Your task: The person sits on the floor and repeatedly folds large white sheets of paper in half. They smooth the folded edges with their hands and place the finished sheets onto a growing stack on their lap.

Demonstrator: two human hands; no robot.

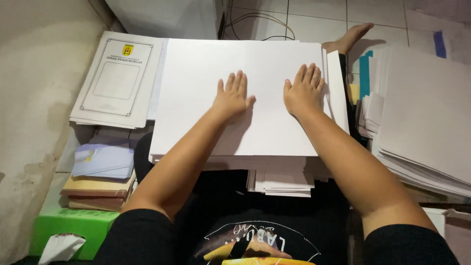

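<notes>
A large blank white sheet (206, 64) lies on top of a stack of paper (282, 179) in front of me. My left hand (233, 95) rests flat on it, palm down, fingers spread. My right hand (304, 91) presses flat on the same sheet a little to the right, near its right edge. Neither hand holds anything. A narrow white strip of paper (337, 88) lies along the sheet's right side, just beyond my right hand.
A printed cover sheet with a bordered frame (117, 78) lies at the left. Below it sit a pale blue folder (103, 159), stacked books and a green tissue box (68, 228). A tall paper pile (427, 118) fills the right. A bare foot (351, 37) rests on the tiled floor.
</notes>
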